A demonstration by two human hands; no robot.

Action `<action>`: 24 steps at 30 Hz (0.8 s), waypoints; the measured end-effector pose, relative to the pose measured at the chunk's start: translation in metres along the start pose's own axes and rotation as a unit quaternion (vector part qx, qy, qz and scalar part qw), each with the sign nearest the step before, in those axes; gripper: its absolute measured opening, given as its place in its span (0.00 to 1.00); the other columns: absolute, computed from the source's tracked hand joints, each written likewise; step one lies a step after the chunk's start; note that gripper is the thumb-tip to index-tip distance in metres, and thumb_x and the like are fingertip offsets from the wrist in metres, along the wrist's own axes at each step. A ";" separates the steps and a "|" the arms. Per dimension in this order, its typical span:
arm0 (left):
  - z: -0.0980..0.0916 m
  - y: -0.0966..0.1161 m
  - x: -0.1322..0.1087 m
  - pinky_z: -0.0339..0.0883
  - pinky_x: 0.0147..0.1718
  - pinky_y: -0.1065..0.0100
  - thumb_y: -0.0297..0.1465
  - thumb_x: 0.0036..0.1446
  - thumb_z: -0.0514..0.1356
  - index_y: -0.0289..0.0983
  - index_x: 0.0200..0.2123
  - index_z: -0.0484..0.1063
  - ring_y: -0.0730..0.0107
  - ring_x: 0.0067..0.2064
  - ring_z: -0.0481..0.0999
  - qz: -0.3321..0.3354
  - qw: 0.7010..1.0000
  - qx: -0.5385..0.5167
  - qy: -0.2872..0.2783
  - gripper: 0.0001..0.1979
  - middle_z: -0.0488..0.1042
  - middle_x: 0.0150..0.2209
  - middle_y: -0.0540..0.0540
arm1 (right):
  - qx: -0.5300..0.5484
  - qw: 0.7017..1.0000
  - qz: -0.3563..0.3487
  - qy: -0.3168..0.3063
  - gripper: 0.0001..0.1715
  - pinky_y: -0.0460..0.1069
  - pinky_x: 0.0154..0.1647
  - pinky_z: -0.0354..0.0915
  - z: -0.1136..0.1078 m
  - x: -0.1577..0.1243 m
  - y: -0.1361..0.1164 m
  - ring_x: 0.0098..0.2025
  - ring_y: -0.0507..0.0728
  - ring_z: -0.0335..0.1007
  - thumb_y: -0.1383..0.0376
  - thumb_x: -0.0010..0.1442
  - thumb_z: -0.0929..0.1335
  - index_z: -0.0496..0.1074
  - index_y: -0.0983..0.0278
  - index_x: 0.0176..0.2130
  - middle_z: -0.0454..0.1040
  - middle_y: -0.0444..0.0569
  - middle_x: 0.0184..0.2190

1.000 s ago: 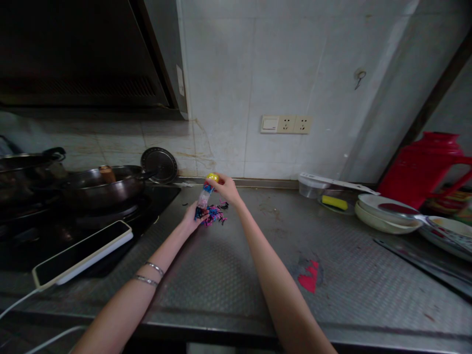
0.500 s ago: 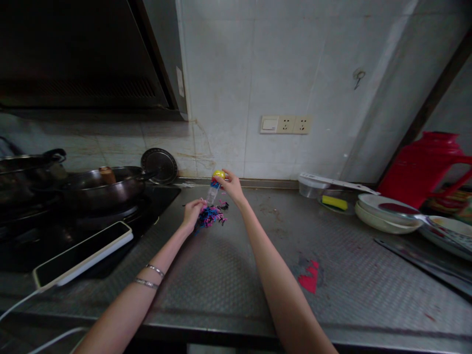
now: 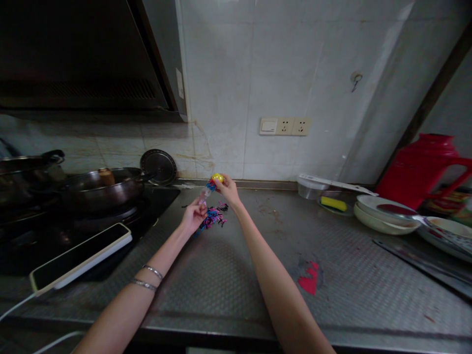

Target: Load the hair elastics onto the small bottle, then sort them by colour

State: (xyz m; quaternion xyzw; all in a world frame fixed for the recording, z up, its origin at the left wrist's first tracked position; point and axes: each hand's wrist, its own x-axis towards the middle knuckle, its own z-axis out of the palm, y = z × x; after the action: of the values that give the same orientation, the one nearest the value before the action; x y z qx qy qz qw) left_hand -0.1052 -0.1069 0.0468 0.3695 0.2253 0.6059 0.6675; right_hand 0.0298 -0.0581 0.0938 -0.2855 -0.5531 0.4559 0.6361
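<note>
My right hand (image 3: 229,191) grips the yellow rounded end of a small clear container (image 3: 210,189), which has blue and red near that end. The container tilts down to the left. My left hand (image 3: 193,216) is closed at its lower end, thumb and fingers pinched together. A bit of pink shows at those fingertips, but what they hold is too small to make out. Just right of and below my left hand, a pile of small pink, blue and black pieces (image 3: 213,218) lies on the metal counter (image 3: 221,285).
On the left are a phone (image 3: 81,255) with a white cable, a pan (image 3: 99,189) on the stove and a round metal lid (image 3: 158,167). To the right stand a plastic tub (image 3: 311,188), a yellow sponge (image 3: 334,204), bowls (image 3: 383,223), a knife (image 3: 424,270) and a red flask (image 3: 420,169).
The clear container has tipped further over to the left and sits slightly lower. My left hand has risen slightly and turned, its fingers now at the container's lower end.
</note>
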 end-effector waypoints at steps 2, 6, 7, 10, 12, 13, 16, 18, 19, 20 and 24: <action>0.003 0.003 -0.004 0.55 0.16 0.78 0.15 0.30 0.48 0.40 0.47 0.66 0.81 0.16 0.59 -0.026 0.998 -0.035 -0.034 0.35 0.61 0.20 0.54 | -0.004 0.999 -0.001 -0.034 0.26 0.47 0.36 0.68 0.003 -0.002 0.001 0.36 0.51 0.70 0.57 0.48 0.68 0.64 0.64 0.46 0.72 0.49 0.39; 0.007 0.007 -0.010 0.55 0.15 0.79 0.15 0.34 0.49 0.45 0.50 0.62 0.83 0.16 0.58 -0.059 0.994 -0.047 -0.079 0.36 0.63 0.23 0.54 | -0.015 0.997 -0.009 -0.073 0.24 0.47 0.36 0.68 0.007 -0.007 -0.004 0.37 0.51 0.69 0.56 0.50 0.67 0.65 0.62 0.46 0.72 0.48 0.41; 0.007 0.008 -0.011 0.55 0.14 0.79 0.15 0.35 0.50 0.45 0.50 0.62 0.83 0.16 0.58 -0.067 0.993 -0.041 -0.093 0.36 0.63 0.24 0.54 | -0.018 0.997 -0.010 -0.077 0.25 0.47 0.35 0.69 0.007 -0.008 -0.007 0.38 0.51 0.69 0.56 0.50 0.67 0.64 0.62 0.47 0.71 0.48 0.41; 0.004 0.007 -0.014 0.54 0.14 0.78 0.15 0.36 0.50 0.45 0.49 0.62 0.82 0.16 0.60 -0.091 0.987 -0.015 -0.131 0.34 0.65 0.26 0.53 | -0.025 0.996 -0.009 -0.088 0.27 0.47 0.34 0.69 0.004 -0.010 -0.015 0.38 0.52 0.69 0.55 0.50 0.67 0.63 0.62 0.49 0.71 0.48 0.41; 0.001 0.005 -0.014 0.53 0.13 0.78 0.16 0.37 0.50 0.44 0.48 0.62 0.82 0.16 0.61 -0.102 0.983 0.000 -0.153 0.32 0.65 0.26 0.53 | -0.028 0.994 -0.006 -0.101 0.28 0.47 0.33 0.69 0.002 -0.011 -0.019 0.38 0.52 0.69 0.55 0.50 0.67 0.63 0.61 0.49 0.72 0.47 0.40; 0.000 0.004 -0.014 0.53 0.13 0.77 0.16 0.37 0.50 0.43 0.46 0.63 0.82 0.15 0.61 -0.107 0.981 0.005 -0.163 0.31 0.65 0.26 0.53 | -0.028 0.994 -0.005 -0.109 0.28 0.47 0.33 0.69 0.002 -0.011 -0.021 0.38 0.52 0.69 0.55 0.50 0.67 0.63 0.61 0.49 0.72 0.47 0.40; -0.001 0.003 -0.013 0.52 0.12 0.77 0.16 0.37 0.51 0.40 0.41 0.65 0.82 0.14 0.59 -0.118 0.977 0.010 -0.180 0.25 0.63 0.24 0.54 | -0.023 0.991 -0.002 -0.134 0.27 0.47 0.33 0.69 0.000 -0.013 -0.025 0.38 0.52 0.70 0.55 0.50 0.67 0.64 0.61 0.49 0.73 0.47 0.39; 0.000 0.003 -0.014 0.52 0.12 0.77 0.17 0.37 0.51 0.38 0.37 0.66 0.82 0.13 0.58 -0.125 0.976 0.007 -0.180 0.21 0.61 0.22 0.54 | -0.021 0.991 0.002 -0.136 0.27 0.47 0.34 0.69 -0.001 -0.013 -0.026 0.38 0.53 0.70 0.55 0.50 0.67 0.64 0.62 0.49 0.73 0.47 0.39; 0.001 0.003 -0.014 0.52 0.12 0.77 0.17 0.37 0.51 0.37 0.35 0.66 0.82 0.13 0.58 -0.126 0.976 0.005 -0.177 0.19 0.60 0.21 0.55 | -0.022 0.991 0.004 -0.132 0.27 0.48 0.35 0.69 -0.001 -0.013 -0.027 0.38 0.53 0.70 0.55 0.50 0.67 0.64 0.62 0.48 0.73 0.47 0.39; 0.002 0.004 -0.014 0.52 0.12 0.77 0.17 0.37 0.51 0.37 0.34 0.66 0.82 0.13 0.58 -0.127 0.977 0.001 -0.173 0.18 0.59 0.20 0.55 | -0.023 0.992 0.006 -0.128 0.27 0.48 0.35 0.69 -0.001 -0.013 -0.027 0.38 0.53 0.70 0.56 0.50 0.68 0.65 0.62 0.48 0.73 0.48 0.39; 0.005 0.006 -0.014 0.53 0.13 0.79 0.16 0.38 0.50 0.37 0.36 0.66 0.83 0.14 0.57 -0.122 0.982 -0.019 -0.144 0.20 0.59 0.21 0.55 | -0.024 0.994 -0.001 -0.103 0.29 0.49 0.37 0.69 -0.002 -0.010 -0.026 0.39 0.53 0.70 0.57 0.49 0.68 0.64 0.63 0.49 0.73 0.49 0.39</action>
State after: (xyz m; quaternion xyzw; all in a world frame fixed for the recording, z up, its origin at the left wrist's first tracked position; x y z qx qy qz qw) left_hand -0.1072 -0.1220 0.0522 0.4096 0.1586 0.4644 0.7690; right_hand 0.0388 -0.0777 0.1119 -0.2520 -0.6270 0.4690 0.5687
